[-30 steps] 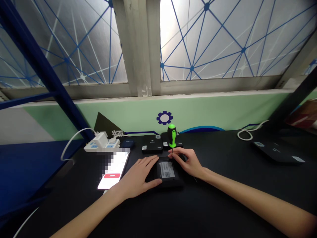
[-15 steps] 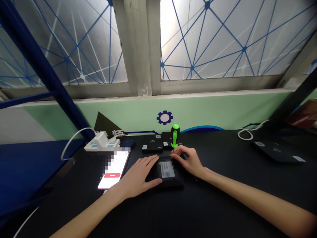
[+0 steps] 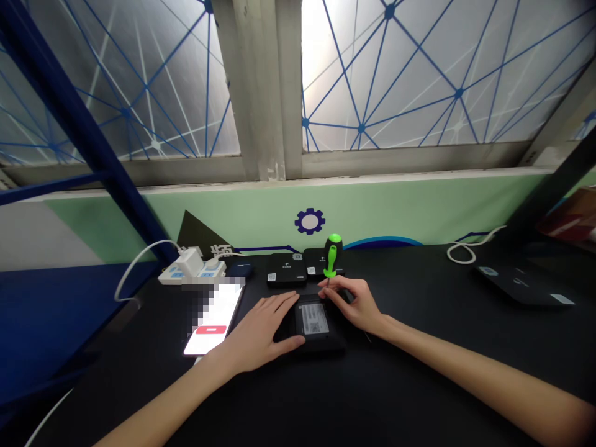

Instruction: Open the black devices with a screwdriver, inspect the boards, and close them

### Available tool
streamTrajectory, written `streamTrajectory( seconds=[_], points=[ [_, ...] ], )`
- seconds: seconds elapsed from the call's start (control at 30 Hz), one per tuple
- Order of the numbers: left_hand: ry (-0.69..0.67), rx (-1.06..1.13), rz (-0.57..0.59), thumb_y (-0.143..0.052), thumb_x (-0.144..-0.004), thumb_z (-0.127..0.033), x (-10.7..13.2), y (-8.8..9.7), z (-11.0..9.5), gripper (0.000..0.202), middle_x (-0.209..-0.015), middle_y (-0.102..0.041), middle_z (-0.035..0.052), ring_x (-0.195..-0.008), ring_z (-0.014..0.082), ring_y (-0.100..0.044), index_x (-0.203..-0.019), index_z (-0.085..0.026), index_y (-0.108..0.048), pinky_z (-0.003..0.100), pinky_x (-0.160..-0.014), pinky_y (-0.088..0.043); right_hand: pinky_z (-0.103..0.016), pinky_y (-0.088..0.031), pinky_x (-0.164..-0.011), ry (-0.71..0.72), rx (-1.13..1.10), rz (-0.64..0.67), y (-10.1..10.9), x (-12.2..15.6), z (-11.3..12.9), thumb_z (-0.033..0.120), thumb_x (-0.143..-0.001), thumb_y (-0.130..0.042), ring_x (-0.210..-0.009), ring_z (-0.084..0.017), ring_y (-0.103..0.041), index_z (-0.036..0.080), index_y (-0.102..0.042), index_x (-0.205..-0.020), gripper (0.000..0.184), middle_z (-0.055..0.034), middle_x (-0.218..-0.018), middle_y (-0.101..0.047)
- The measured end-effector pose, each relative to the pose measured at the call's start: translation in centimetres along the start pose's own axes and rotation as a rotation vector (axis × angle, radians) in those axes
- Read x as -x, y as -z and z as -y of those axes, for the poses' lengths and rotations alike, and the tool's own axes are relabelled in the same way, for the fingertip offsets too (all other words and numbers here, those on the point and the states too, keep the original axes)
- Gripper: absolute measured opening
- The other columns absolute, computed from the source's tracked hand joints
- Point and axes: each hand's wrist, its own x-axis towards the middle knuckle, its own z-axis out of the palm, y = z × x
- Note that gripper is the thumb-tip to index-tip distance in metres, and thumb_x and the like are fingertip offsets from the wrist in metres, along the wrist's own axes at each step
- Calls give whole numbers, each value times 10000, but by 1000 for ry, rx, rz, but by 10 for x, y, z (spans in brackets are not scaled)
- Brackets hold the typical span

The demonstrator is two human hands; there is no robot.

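A black device box (image 3: 333, 341) with a white printed label lies on the table in front of me. My left hand (image 3: 267, 329) rests along its left side, thumb apart from the fingers, steadying nothing else. Above the box's far right corner, my right hand (image 3: 351, 301) pinches the thin shaft of a screwdriver (image 3: 332, 256). Its black and bright green handle points up, leaning slightly right. The screwdriver's tip is hidden by my fingers.
Two black boxes (image 3: 286, 270) stand behind the device. A lit phone (image 3: 218, 310) lies to the left, near a white power strip (image 3: 177, 273) with chargers. At the right are another flat black device (image 3: 521, 284) and a white cable (image 3: 460, 253).
The screwdriver's handle has tipped a little to the right, and my right fingertips have shifted slightly. My left hand and the device box stay where they were.
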Motion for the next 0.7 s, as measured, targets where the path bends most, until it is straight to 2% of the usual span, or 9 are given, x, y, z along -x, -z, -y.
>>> streamTrajectory(
  seconds=[0.27, 0.5, 0.7],
  points=[
    [6, -1, 9, -472, -984, -659, 0, 1, -1, 720, -1600, -374, 66, -1432, 309, -393, -1577, -303, -271, 494, -1163, -325, -315, -580, -665, -38, 25, -30, -2, -1, -2, 341, -948, -658, -681, -200, -706, 216, -695, -940, 131, -43, -791, -743],
    [-1, 6, -2, -474, -983, -657, 0, 0, 0, 722, -1595, -381, 77, -1426, 320, -401, -1580, -304, -271, 505, -1161, -323, -315, -580, -717, -22, -13, 1, 0, -1, 2, 327, -998, -579, -717, -197, -720, 206, -679, -1013, 158, -49, -808, -757],
    [1, 8, -1, -477, -980, -660, 0, -1, 0, 721, -1598, -377, 65, -1433, 318, -390, -1577, -310, -274, 505, -1163, -322, -309, -571, -713, -25, -12, -8, -1, 0, -1, 312, -991, -594, -712, -192, -711, 208, -676, -1021, 136, -46, -803, -749]
  ],
)
